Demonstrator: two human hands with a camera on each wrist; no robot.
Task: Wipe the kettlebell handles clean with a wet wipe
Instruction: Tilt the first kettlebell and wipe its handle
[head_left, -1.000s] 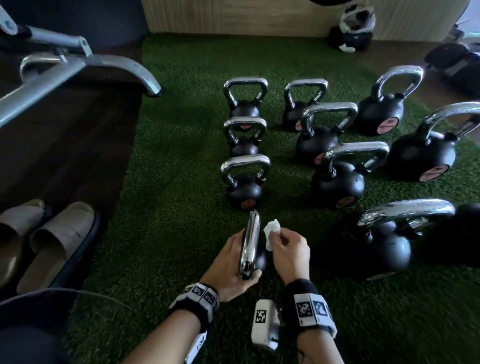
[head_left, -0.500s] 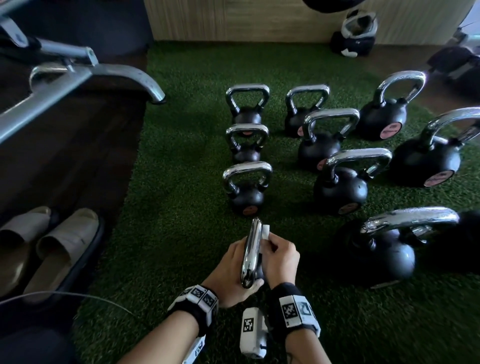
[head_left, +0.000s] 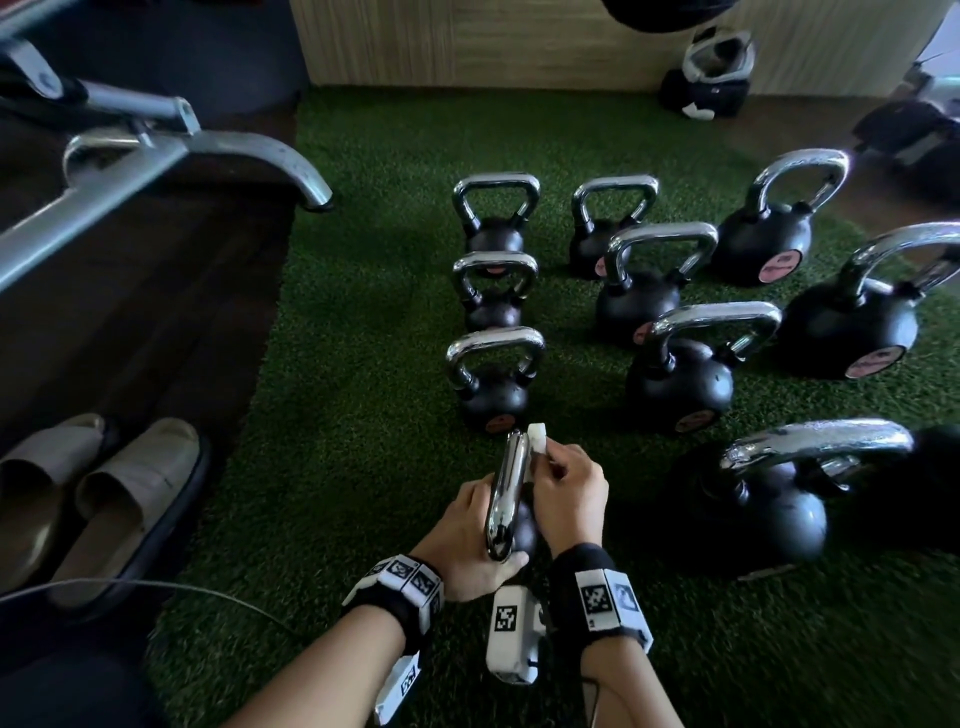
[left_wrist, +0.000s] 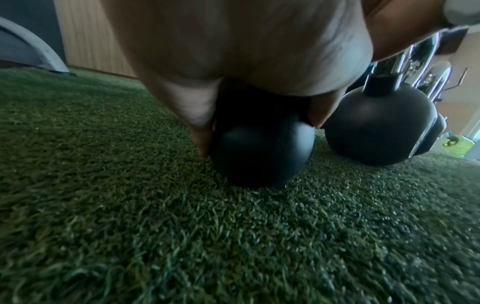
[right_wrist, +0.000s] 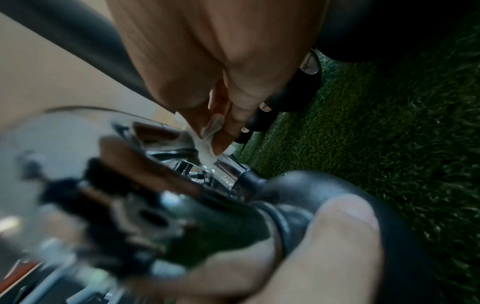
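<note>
Left hand is gripping the small kettlebell on the artificial turf, fingers curled round its matte black ball, thumb hooked at the chrome handle. Right hand, a second ago off the handle, is now pinching the limp white wet wipe against the handle's far end, so wiping is underway; eight more chrome-handled kettlebells are waiting beyond.

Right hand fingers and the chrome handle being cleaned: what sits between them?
The white wet wipe, pinched by the right hand fingers against the chrome handle. Right wrist view shows it best.
</note>
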